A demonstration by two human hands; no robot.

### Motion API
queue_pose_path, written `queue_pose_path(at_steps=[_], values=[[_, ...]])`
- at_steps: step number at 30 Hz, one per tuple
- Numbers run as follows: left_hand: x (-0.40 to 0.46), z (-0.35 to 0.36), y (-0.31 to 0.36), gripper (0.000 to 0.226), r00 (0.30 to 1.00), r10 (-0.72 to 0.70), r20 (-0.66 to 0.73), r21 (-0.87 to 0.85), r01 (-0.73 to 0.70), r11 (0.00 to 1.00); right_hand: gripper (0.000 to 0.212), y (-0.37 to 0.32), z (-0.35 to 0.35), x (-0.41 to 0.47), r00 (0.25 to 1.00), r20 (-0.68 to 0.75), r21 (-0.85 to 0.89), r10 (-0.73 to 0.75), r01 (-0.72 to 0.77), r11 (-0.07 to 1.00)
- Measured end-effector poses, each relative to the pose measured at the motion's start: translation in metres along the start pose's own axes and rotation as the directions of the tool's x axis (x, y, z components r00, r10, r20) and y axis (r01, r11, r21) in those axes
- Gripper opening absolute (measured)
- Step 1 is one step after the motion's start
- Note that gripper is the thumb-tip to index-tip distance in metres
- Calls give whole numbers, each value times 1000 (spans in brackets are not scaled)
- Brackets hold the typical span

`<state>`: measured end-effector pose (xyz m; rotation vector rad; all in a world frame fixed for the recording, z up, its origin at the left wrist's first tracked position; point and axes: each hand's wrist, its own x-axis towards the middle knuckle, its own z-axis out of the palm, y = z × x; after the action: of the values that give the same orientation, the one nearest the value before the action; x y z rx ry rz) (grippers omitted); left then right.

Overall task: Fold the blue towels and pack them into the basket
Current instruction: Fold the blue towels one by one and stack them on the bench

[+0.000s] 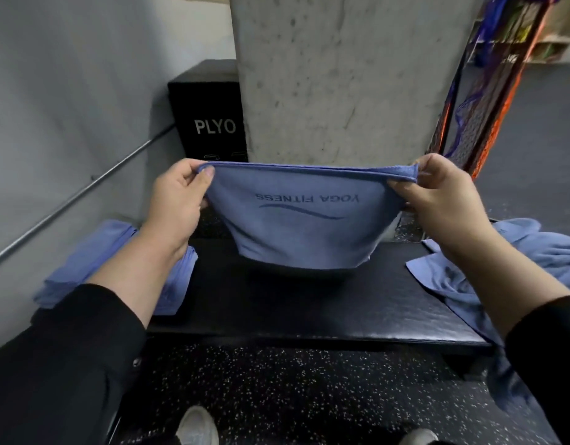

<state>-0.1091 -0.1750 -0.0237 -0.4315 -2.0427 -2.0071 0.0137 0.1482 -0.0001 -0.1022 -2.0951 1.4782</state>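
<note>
towel [304, 216] stretched sideways between both hands, left hand [178, 200] and right hand [444, 200] pinching top corners, hanging above the worktop [309, 303].

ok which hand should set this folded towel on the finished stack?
Left, probably. The folded stack lies on the bench directly under the left hand; the right hand is over the unfolded pile. Both pinch the held towel.
</note>
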Motion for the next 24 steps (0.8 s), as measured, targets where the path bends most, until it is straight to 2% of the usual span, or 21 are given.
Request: queue_pose_path(at_steps=[5, 9, 12, 18, 21, 24], values=[[3, 1, 17, 17, 999, 32, -25, -31, -33, 999, 30, -22, -7, 2, 989, -77, -39, -126, 123, 992], [2, -1, 17, 19, 1000, 7, -2, 14, -7, 1000, 35, -22, -8, 3, 994, -80, -73, -81, 75, 995], [-2, 0, 18, 21, 999, -35, -24, -17, 35, 999, 32, -27, -7, 1, 996, -63, 2, -66, 66, 998], [-10, -4, 17, 25, 988, -141, 69, 84, 135, 987, 16, -23, -14, -10, 971, 195, 140, 137, -166, 976], [-11, -8, 20, 24, 973, -185, 136, 42, 181, 983, 15, -20, -23, -12, 946, 265, 190, 184, -238, 952], [-12, -16, 22, 21, 922, -272, 275, -15, 287, 958, 5, -18, -30, -12, 924, 321, 219, 210, -288, 932]])
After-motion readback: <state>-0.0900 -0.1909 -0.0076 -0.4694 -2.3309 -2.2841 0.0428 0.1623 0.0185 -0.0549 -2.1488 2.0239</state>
